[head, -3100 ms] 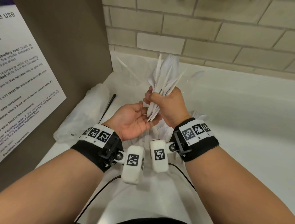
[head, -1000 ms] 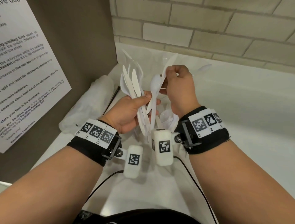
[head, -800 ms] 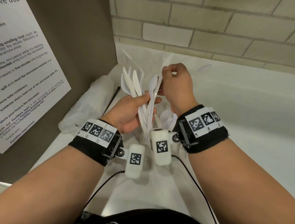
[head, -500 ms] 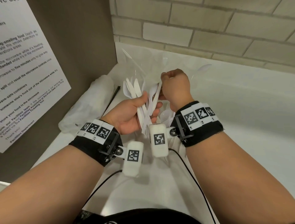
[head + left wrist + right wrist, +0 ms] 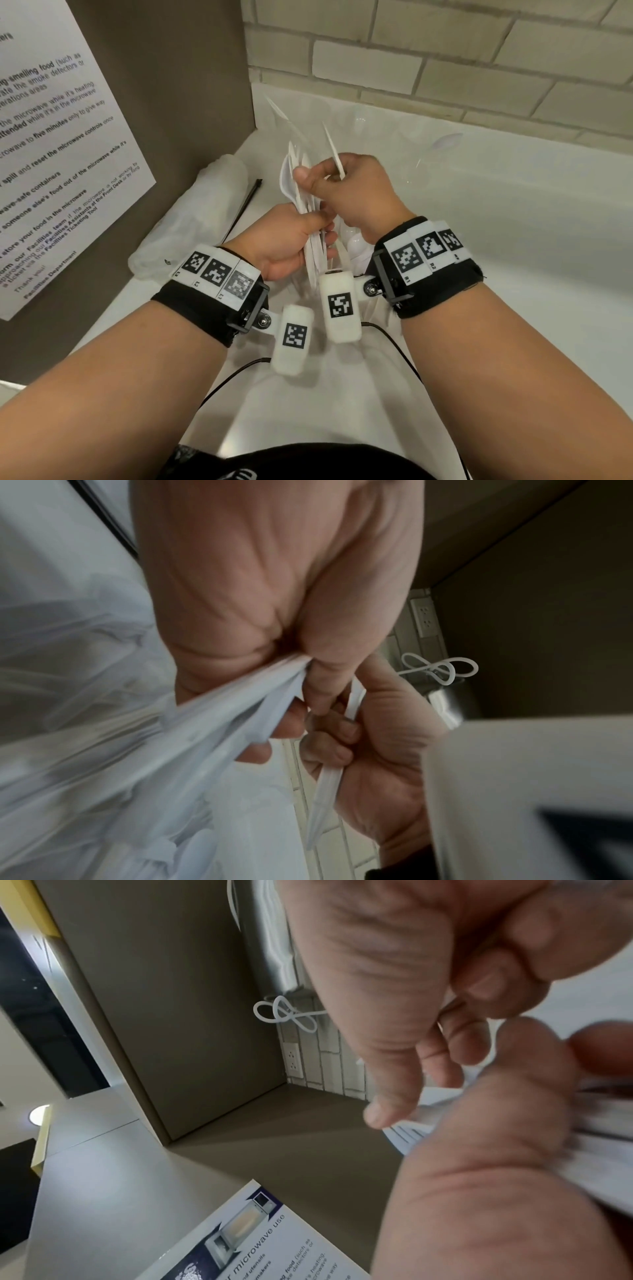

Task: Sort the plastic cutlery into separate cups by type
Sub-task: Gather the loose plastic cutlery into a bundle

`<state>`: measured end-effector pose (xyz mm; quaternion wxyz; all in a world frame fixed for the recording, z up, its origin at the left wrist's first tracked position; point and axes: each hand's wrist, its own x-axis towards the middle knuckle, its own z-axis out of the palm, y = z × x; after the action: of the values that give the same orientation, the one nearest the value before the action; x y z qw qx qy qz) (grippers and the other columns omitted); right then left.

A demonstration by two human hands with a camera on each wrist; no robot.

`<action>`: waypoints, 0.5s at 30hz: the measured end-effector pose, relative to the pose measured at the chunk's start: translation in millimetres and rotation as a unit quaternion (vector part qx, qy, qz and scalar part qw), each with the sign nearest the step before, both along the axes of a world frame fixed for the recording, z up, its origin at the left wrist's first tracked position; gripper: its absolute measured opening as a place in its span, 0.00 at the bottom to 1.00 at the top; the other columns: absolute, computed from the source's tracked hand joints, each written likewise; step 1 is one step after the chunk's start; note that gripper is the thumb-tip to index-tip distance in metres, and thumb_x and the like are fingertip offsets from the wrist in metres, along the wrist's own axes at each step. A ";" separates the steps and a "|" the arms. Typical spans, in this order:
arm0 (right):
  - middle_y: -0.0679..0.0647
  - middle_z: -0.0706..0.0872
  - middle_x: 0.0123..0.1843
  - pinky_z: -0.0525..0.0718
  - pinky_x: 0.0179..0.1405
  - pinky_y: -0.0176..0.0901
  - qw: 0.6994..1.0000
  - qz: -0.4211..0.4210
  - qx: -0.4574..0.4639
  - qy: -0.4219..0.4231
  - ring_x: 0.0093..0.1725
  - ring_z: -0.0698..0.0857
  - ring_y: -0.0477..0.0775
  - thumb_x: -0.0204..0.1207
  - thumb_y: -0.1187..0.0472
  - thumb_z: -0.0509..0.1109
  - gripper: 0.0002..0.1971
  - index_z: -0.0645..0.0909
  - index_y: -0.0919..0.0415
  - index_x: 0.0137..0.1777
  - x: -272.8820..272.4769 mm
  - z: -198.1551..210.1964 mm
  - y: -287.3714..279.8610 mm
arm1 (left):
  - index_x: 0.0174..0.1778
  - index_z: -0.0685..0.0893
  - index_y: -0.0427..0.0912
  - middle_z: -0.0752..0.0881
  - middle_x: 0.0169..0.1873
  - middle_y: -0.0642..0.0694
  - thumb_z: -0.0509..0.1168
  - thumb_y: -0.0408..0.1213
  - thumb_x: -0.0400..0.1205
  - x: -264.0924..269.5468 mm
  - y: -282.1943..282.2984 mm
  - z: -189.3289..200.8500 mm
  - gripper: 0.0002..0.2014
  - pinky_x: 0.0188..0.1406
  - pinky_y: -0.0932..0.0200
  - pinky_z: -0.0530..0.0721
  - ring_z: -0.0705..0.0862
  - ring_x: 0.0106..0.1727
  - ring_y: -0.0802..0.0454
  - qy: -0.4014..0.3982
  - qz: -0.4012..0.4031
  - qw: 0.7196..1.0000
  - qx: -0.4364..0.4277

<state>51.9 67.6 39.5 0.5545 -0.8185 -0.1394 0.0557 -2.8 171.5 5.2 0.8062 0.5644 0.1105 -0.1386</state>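
Cutlery (image 5: 310, 219), a white plastic bunch, stands fanned upward in the left hand (image 5: 284, 241), whose thumb and fingers are curled round the handles low down; the left wrist view shows that bundle (image 5: 219, 723) squeezed between thumb and palm, blurred toward the near end. The right hand (image 5: 356, 193) sits just above and to the right of the left one, the two touching, its fingers folded round a single piece (image 5: 334, 150) (which type is too blurred to tell) that pokes up past the knuckles. Its thumb (image 5: 305, 178) presses against the upper part of the bunch. From the left wrist the same piece (image 5: 325, 785) runs through the curled right fingers. A clear cup (image 5: 387, 137) stands behind the hands near the wall, hard to make out against the white counter (image 5: 513, 240). More white pieces (image 5: 356, 245) lie on the counter below the right hand. A plastic bag (image 5: 191, 219) lies to the left beside a black tie (image 5: 246, 202), under a notice (image 5: 61, 154).
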 end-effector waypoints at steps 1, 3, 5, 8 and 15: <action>0.52 0.86 0.33 0.84 0.31 0.42 1.000 0.005 -0.006 0.005 0.28 0.83 0.47 0.67 0.48 0.81 0.16 0.85 0.60 0.43 0.1 -2.0 0.7 | 0.44 0.79 0.37 0.77 0.31 0.45 0.61 0.30 0.85 0.0 0.1 -0.8 0.04 0.39 0.52 0.85 0.79 0.30 0.53 -0.003 -0.001 1.000 0.006; 0.53 0.86 0.36 0.86 0.37 0.43 1.000 0.010 -0.014 0.017 0.32 0.85 0.49 0.66 0.49 0.82 0.17 0.85 0.61 0.46 -0.5 -2.6 1.5 | 0.45 0.79 0.38 0.77 0.30 0.46 0.61 0.29 0.85 0.0 0.2 -2.4 0.04 0.39 0.53 0.84 0.78 0.30 0.54 -0.007 -0.002 1.000 0.017; 0.49 0.85 0.34 0.80 0.29 0.36 0.999 0.012 -0.017 0.030 0.30 0.83 0.46 0.68 0.50 0.81 0.16 0.85 0.62 0.46 -0.7 -3.0 1.7 | 0.44 0.80 0.38 0.78 0.29 0.47 0.61 0.29 0.85 -0.4 0.1 -2.8 0.05 0.40 0.52 0.84 0.78 0.30 0.54 -0.010 -0.002 1.000 0.019; 0.48 0.83 0.33 0.70 0.16 0.26 0.999 0.010 -0.014 0.039 0.27 0.79 0.43 0.73 0.52 0.77 0.11 0.83 0.60 0.45 -2.3 1.3 0.2 | 0.48 0.80 0.38 0.82 0.28 0.49 0.64 0.30 0.83 -1.3 0.2 -2.6 0.01 0.41 0.52 0.86 0.80 0.31 0.55 -0.013 -0.001 1.000 0.010; 0.54 0.82 0.36 0.72 0.28 0.37 0.999 -0.003 -0.010 0.046 0.32 0.80 0.51 0.80 0.57 0.66 0.08 0.79 0.60 0.43 -2.9 2.2 3.2 | 0.52 0.80 0.36 0.84 0.29 0.47 0.72 0.33 0.69 -1.7 3.3 -5.1 0.16 0.34 0.55 0.87 0.79 0.32 0.53 -0.028 -0.024 0.999 -0.034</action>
<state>48.9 70.8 41.7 0.5524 -0.8210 -0.1104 0.0926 -4.6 174.8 0.1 0.8242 0.5426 0.0696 -0.1462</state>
